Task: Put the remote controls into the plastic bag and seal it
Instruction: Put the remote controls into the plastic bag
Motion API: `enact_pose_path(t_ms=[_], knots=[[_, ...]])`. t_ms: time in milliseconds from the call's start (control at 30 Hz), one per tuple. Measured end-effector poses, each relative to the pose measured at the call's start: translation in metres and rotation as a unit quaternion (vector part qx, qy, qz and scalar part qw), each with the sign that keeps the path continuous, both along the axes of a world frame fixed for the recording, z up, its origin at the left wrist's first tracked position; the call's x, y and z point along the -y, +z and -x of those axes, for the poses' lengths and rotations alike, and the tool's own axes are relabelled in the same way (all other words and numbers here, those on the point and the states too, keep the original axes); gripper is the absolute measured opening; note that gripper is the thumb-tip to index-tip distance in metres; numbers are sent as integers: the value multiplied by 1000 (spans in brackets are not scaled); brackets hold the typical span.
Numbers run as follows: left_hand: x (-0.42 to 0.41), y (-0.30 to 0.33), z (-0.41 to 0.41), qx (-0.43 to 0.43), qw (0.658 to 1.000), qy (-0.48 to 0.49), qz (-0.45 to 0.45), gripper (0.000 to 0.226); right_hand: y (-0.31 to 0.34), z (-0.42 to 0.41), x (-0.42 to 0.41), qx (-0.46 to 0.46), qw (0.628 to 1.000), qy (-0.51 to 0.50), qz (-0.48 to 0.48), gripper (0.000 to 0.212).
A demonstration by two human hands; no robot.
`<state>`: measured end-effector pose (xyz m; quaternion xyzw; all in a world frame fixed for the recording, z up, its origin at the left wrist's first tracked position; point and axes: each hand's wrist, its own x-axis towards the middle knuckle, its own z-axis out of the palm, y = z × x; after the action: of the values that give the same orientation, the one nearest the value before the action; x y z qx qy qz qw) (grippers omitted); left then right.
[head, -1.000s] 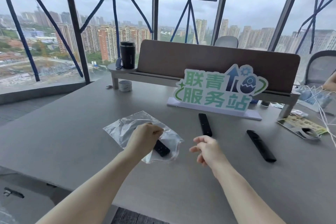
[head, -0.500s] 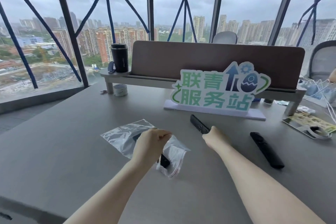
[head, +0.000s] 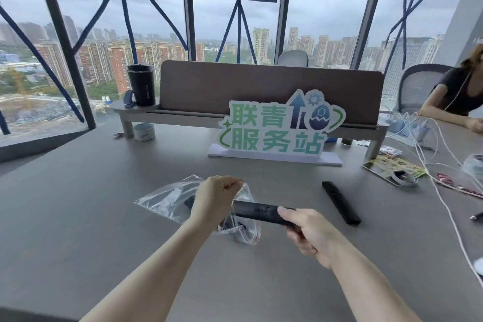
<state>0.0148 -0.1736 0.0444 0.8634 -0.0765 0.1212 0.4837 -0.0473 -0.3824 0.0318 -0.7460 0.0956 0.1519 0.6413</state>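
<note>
A black cup is being carried at the left end of a low shelf, with a roll of tape lying on the table just beneath it. Nearer the camera, a clear bag is lying on the table; its right-hand mouth is being held up by the left hand, whose fingers are being kept pinched together on the upper lip of the plastic. A dark remote is being seen dimly through the bag, partly hidden behind that hand. A second remote, long and black, is being held roughly level in the right hand, which is being kept clamped around its right end; its left end is lying at the bag's mouth, though whether the tip is already inside cannot be told. Behind the hands, a green-lettered sign is standing on a white base in front of the shelf. To the right of the right hand, a third remote is lying flat on the table, apart from both hands and the bag. Farther right, white cables are trailing across the table, and a seated person's arm is resting on the far edge.
</note>
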Motion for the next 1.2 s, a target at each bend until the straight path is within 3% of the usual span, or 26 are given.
enact_pose_path(t_ms=[100,233,300,400,467,533,600,667,733,800,900,1000,1100,1200], knots=[[0,1,6,3,1000,2,-2,19,-11,-7,-24,8,1000,13,15,40],[-3,0,5,-2,1000,16,0,16,-17,-17,6,71,982,-133,117,27],[1,0,3,-2,1000,14,6,15,-24,-29,41,106,937,-226,243,20],[11,1,-1,-4,999,1,37,14,-36,-44,86,46,838,-266,474,48],[16,3,-4,0,999,-5,46,14,-41,-51,101,3,803,-249,541,60],[17,4,-5,-2,999,-9,45,14,-45,-56,108,-15,795,-228,562,54],[14,3,-5,-9,999,-6,40,13,-44,-61,112,-32,826,-226,516,43],[9,1,-4,-17,999,-4,40,11,-36,-59,112,-22,891,-177,418,29],[5,-2,-2,-20,999,-1,37,10,-23,-46,104,3,954,-125,273,18],[2,-3,0,-18,999,4,37,11,-4,-22,93,2,989,-67,129,18],[2,-5,4,-16,999,8,27,14,20,13,69,-12,997,67,41,16],[4,-4,11,-20,1000,3,19,14,23,22,31,-13,988,140,67,18],[2,-3,17,-20,1000,0,20,13,12,12,-17,2,986,150,73,23],[-5,-4,20,-10,1000,10,6,13,0,1,-39,37,989,75,123,40]])
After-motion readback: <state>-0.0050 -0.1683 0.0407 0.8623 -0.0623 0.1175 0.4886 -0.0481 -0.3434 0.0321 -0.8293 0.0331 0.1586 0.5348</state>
